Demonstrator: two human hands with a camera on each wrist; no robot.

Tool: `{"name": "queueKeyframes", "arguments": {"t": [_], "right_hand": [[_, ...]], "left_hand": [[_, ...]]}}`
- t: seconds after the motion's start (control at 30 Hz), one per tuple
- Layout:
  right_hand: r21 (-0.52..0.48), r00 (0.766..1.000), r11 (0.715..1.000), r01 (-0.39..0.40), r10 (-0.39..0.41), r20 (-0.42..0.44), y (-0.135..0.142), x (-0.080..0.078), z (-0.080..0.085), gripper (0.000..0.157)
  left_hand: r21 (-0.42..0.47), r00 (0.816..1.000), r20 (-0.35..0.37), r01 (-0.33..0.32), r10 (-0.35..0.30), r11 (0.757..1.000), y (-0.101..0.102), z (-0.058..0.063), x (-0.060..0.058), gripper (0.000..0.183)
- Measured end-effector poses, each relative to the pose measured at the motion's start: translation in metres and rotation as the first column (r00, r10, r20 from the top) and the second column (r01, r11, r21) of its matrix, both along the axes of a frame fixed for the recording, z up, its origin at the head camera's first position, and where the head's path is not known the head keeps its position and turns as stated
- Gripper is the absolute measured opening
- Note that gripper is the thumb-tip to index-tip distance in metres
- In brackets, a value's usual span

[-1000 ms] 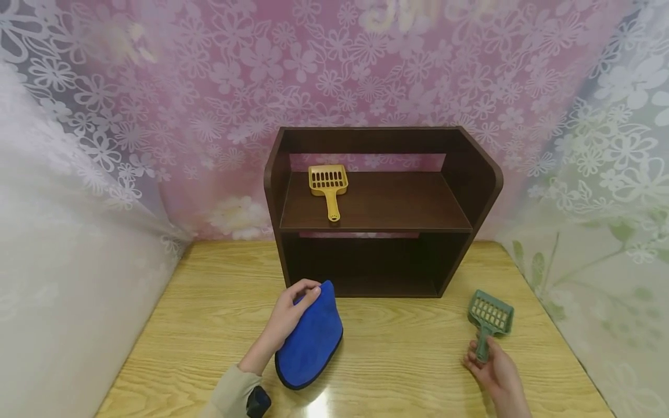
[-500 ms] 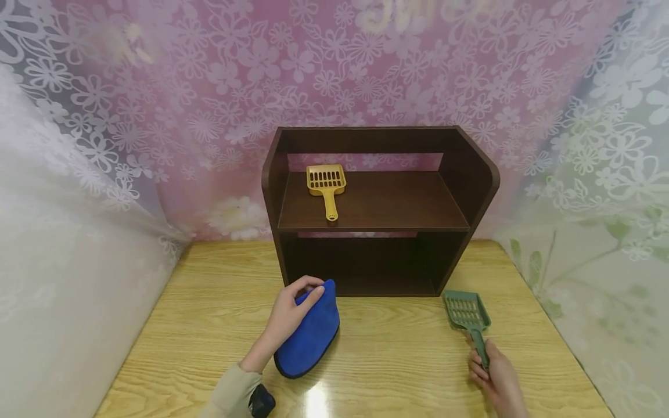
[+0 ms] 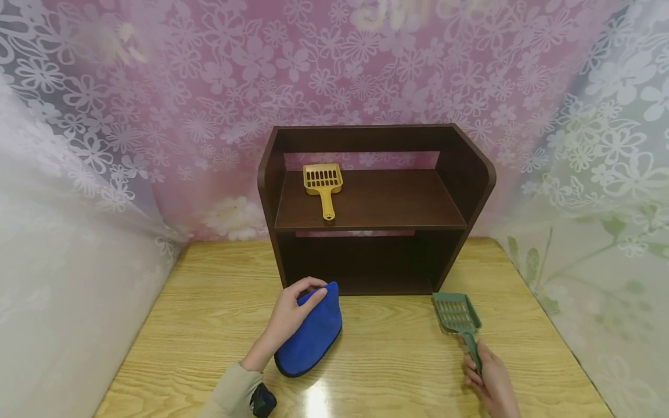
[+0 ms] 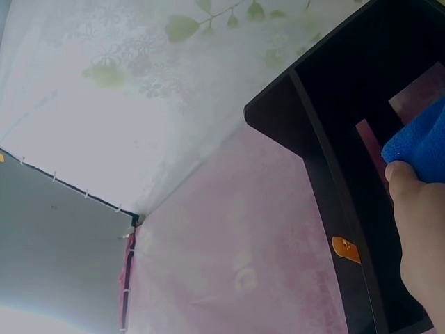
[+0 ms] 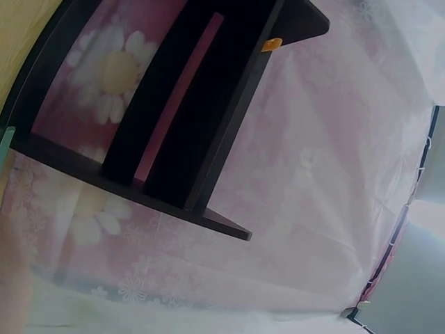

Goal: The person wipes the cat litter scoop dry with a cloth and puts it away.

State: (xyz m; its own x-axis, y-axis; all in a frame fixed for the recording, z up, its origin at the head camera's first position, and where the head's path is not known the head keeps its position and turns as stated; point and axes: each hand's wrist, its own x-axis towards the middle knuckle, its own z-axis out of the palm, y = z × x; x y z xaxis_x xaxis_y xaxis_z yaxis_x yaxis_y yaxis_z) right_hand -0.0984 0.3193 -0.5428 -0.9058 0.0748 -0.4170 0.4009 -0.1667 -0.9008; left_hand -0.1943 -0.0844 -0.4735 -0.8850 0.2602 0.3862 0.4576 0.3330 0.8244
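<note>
In the head view my left hand (image 3: 289, 313) pinches a blue cloth (image 3: 313, 337) with dark edging by its upper end, in front of the shelf's lower left corner. The cloth hangs down below the fingers; the left wrist view shows the thumb pressed on its blue tip (image 4: 410, 146). At the right my right hand (image 3: 491, 371) grips a green slotted litter scoop (image 3: 457, 313) by its handle, the head pointing away toward the shelf's lower right corner. A yellow litter scoop (image 3: 323, 181) lies on the upper shelf at the left, handle toward me.
A dark brown two-tier shelf (image 3: 387, 203) stands at the back of the wooden table (image 3: 219, 325). Floral curtains (image 3: 209, 104) enclose the back and both sides, the right one (image 3: 601, 278) close beside the table edge.
My right hand has swung the green scoop leftward, its head now near the shelf's lower right corner. The left hand stays nearly in place, and the cloth's lower end has risen slightly.
</note>
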Motion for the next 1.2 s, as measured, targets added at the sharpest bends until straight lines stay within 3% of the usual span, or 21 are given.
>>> {"name": "queueKeyframes", "arguments": {"t": [0.57,0.8,0.97,1.2], "right_hand": [[0.231,0.994,0.97,-0.076,0.092,-0.059,-0.03,-0.015,0.002,0.045],[0.277,0.995,0.958,-0.078,0.09,-0.03,-0.035,-0.014,0.0,0.043],[0.303,0.997,0.951,-0.061,0.073,-0.029,-0.04,-0.016,0.002,0.039],[0.23,0.993,0.969,-0.086,0.101,-0.055,-0.05,-0.019,0.009,0.036]], "left_hand": [[-0.004,0.999,0.034,-0.004,0.004,1.0,0.003,-0.003,0.001,0.016],[-0.015,0.999,0.039,0.001,0.0,1.0,0.007,0.029,0.02,0.016],[-0.014,0.999,0.043,0.013,-0.012,1.0,0.008,0.029,0.021,0.017],[-0.022,0.999,0.043,0.016,-0.015,1.0,0.009,0.03,0.021,0.018]]}}
